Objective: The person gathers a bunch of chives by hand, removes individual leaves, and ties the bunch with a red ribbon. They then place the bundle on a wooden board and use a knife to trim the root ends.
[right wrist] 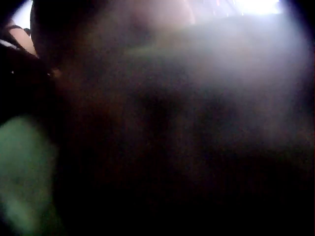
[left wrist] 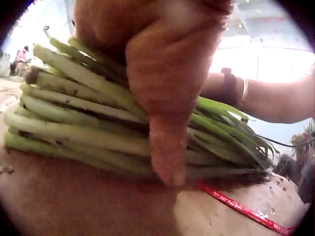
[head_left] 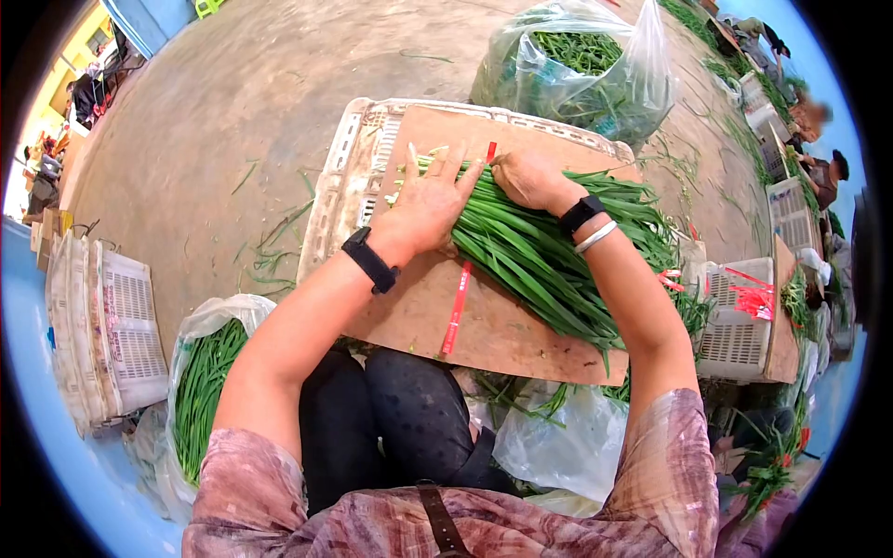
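A thick bunch of garlic chives (head_left: 535,246), pale at the stalk ends, lies across a brown board (head_left: 391,307). My left hand (head_left: 428,205) spans the stalks near their pale ends, its fingers over the far side. In the left wrist view its thumb (left wrist: 167,147) comes down the near side to the board. Under the bunch runs a red printed tie strip (head_left: 456,307), its far end showing beyond the leaves. My right hand (head_left: 535,181) is curled at the bunch's far side and pinches at that end; the right wrist view is dark and blurred.
The board rests on a white plastic crate (head_left: 349,149). A clear bag of greens (head_left: 493,70) stands behind it, another bag (head_left: 246,307) at the left. Stacked crates (head_left: 126,307) flank the left side; a crate with red strips (head_left: 735,325) stands right. People sit along the right wall.
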Motion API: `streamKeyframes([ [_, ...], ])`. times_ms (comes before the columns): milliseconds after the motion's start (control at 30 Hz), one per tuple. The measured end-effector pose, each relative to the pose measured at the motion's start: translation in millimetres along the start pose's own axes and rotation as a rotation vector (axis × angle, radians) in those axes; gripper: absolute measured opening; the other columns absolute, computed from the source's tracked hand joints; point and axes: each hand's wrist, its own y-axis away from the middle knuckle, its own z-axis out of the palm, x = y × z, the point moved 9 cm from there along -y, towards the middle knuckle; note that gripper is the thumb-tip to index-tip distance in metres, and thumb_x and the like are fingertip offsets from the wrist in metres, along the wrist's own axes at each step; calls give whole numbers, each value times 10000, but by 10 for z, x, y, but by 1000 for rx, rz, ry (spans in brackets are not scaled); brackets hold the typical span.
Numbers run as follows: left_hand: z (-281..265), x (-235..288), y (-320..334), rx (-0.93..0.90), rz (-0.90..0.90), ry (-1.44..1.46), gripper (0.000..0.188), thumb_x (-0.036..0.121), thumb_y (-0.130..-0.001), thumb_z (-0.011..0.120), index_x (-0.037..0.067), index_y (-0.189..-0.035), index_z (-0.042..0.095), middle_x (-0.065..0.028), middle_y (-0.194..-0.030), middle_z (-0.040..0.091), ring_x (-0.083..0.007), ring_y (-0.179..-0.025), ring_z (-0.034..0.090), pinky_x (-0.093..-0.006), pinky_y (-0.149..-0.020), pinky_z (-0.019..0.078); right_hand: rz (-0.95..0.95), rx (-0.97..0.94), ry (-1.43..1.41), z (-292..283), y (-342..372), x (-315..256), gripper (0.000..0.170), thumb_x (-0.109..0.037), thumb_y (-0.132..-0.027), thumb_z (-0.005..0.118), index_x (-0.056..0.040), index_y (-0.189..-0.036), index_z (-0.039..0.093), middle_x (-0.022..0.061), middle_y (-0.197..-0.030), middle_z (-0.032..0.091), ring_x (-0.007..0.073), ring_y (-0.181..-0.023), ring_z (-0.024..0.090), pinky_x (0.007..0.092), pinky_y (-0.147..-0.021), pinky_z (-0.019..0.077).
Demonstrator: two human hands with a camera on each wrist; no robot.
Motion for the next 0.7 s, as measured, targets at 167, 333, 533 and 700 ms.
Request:
streamKeyframes([
  [167,-156,192,-73,186,131,-272,1218,358,-485,846,8,-1441,177,-169,-1517,153,-316,-1415,127,-562,-1119,103,-98,130,-116,94,29,49,360,-224,-869,431,22,-684,619,261,-733,614,423,-681,597,489,-673,481],
  [333,-78,167,-105,-43,178,-35,1308,341,-406,885,-7,-1435,156,-177,-1464,282,-319,-1376,244,-528,-1124,148,-200,183,-207,8,117,-28,344,-196,-861,439,42,-676,605,260,-726,606,415,-671,595,476,-663,481],
  [533,6,132,-133,-74,228,382,1089,339,-470,852,-9,-1339,295,-207,-1135,554,-379,-1070,524,-467,-951,399,-446,166,-263,-94,237,-269,352,-183,-884,441,71,-696,596,264,-729,601,395,-719,601,441,-679,483],
  [700,104,96,-171,-97,212,372,899,348,-495,840,-7,-1195,401,-208,-1020,582,-402,-957,559,-431,-837,458,-183,-106,-265,-108,93,-88,389,-283,-893,492,63,-805,646,277,-799,618,391,-749,611,445,-706,477],
])
